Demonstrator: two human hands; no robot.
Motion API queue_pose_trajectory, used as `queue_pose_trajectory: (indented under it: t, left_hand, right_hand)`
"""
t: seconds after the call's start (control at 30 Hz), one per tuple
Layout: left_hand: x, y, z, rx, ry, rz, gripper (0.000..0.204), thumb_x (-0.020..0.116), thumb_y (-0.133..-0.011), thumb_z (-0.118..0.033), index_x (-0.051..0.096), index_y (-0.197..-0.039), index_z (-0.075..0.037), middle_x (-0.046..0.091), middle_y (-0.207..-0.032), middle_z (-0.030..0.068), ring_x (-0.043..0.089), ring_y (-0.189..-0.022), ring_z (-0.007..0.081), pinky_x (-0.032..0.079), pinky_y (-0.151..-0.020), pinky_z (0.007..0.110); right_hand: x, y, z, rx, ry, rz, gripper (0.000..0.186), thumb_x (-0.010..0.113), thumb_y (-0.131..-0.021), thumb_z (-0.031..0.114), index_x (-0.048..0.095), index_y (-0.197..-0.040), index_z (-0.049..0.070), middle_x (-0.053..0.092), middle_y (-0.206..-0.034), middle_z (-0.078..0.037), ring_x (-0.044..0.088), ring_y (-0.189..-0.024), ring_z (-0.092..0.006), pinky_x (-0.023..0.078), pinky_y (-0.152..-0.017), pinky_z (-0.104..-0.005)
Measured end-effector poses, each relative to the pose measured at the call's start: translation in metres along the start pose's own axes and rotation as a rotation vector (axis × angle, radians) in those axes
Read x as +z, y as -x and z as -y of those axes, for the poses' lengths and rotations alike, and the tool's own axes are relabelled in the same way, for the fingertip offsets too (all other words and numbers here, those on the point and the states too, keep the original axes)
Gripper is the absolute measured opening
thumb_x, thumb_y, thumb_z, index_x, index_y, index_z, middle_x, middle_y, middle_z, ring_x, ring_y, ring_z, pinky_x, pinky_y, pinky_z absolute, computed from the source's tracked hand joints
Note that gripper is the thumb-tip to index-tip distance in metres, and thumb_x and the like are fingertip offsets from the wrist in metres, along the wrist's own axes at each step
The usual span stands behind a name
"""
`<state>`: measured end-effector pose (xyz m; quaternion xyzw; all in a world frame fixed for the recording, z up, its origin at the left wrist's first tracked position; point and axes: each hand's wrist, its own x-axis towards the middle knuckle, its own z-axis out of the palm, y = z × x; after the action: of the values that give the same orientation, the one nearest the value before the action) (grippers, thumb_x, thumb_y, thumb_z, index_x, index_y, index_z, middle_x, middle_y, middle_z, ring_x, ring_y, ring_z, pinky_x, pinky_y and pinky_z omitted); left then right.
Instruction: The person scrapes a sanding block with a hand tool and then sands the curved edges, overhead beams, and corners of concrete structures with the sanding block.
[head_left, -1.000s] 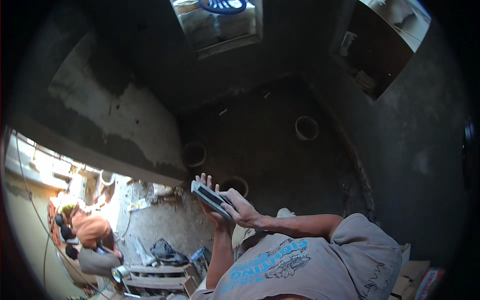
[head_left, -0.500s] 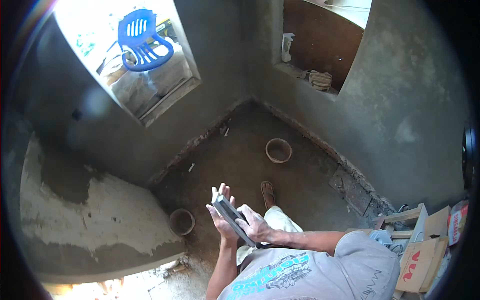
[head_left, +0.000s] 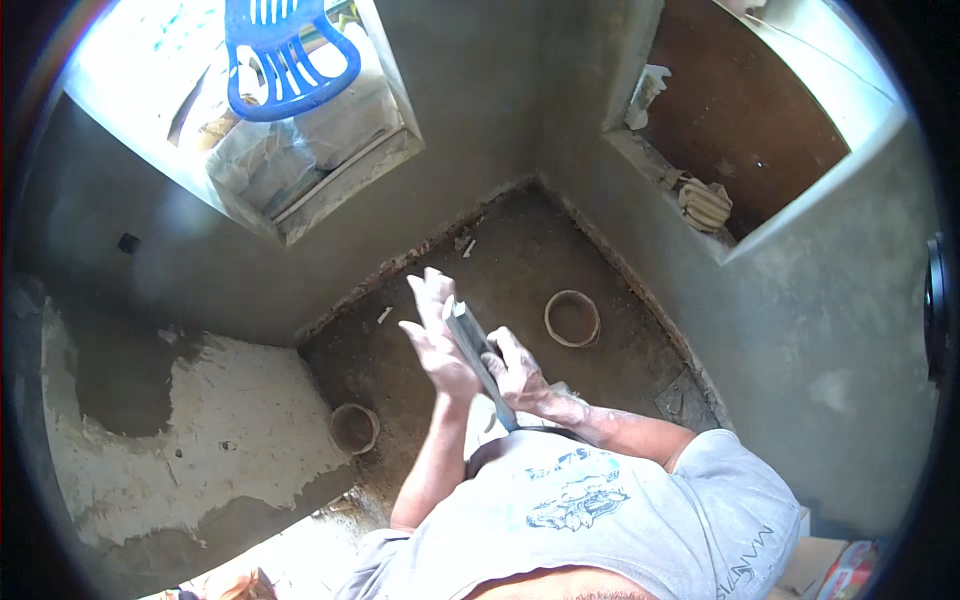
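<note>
A grey plastering float [head_left: 468, 347], long and flat, is seen nearly edge-on in front of my body. My right hand [head_left: 518, 370] is closed on its back, where the handle is mostly hidden by my fingers. On the other side of the float, my left hand [head_left: 438, 335] is raised with its fingers stretched out and apart. Its palm is close to the float's flat face; I cannot tell whether they touch. Pale dust or mortar coats both hands and my right forearm.
Two round buckets, one [head_left: 573, 319] ahead and another [head_left: 355, 429] at left, stand on the dark floor [head_left: 500, 260]. A half-plastered low wall [head_left: 240, 410] curves along the left. A blue plastic chair [head_left: 290, 70] shows through the left opening; folded cloth [head_left: 705, 205] lies on the right sill.
Both hands and the float have moved up and away from my body, and the float stands more upright. My left fingers are stretched further. The whole view has shifted and turned.
</note>
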<state>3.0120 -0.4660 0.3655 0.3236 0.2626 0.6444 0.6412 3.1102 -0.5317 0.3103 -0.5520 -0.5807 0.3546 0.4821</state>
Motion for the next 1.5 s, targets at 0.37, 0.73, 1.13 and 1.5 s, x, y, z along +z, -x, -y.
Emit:
queue_pose_trajectory:
  t: [0.37, 0.73, 1.13, 1.5]
  left_hand:
    - [0.069, -0.088, -0.174, 0.61, 0.059, 0.678, 0.085, 0.017, -0.09, -0.08, 0.029, -0.155, -0.026, 0.012, -0.165, -0.0002, -0.008, -0.152, 0.0177, -0.023, -0.108, 0.069]
    - [-0.007, -0.238, -0.221, 0.484, 0.266, 0.57, 0.061, 0.034, -0.092, -0.069, 0.062, -0.121, -0.024, 0.043, -0.143, -0.0127, 0.007, -0.148, 0.0029, -0.031, -0.103, 0.069]
    - [-0.172, -0.33, -0.089, -0.03, -0.192, -0.066, 0.076, 0.041, -0.099, -0.056, 0.031, -0.153, -0.003, 0.054, -0.137, 0.02, 0.045, -0.135, 0.0299, 0.024, -0.118, 0.047]
    - [-0.299, -0.083, 0.179, -1.31, -1.133, -0.245, 0.082, 0.048, -0.093, -0.059, 0.026, -0.155, -0.009, 0.036, -0.153, 0.0236, 0.036, -0.14, 0.0416, 0.03, -0.115, 0.05]
  right_hand:
    - [-0.062, -0.145, -0.134, 0.515, 0.243, -0.398, 0.024, 0.049, -0.101, 0.023, 0.054, -0.099, 0.0, 0.061, -0.083, -0.021, 0.057, -0.077, -0.0401, 0.045, -0.069, -0.0449]
    - [-0.082, -0.101, -0.212, 1.084, 0.359, -0.685, 0.037, 0.054, -0.1, 0.033, 0.056, -0.094, -0.003, 0.063, -0.087, -0.017, 0.061, -0.083, -0.0258, 0.048, -0.074, -0.0427]
    - [-0.056, -0.31, -0.157, 0.589, 0.559, -0.099, 0.025, 0.058, -0.096, 0.023, 0.057, -0.111, 0.003, 0.063, -0.09, -0.013, 0.061, -0.083, -0.0256, 0.048, -0.078, -0.039]
    - [0.027, -0.63, 0.091, -0.814, 1.155, 0.592, 0.039, 0.065, -0.085, 0.001, 0.06, -0.123, 0.006, 0.06, -0.097, -0.013, 0.057, -0.087, -0.0317, 0.047, -0.081, -0.0389]
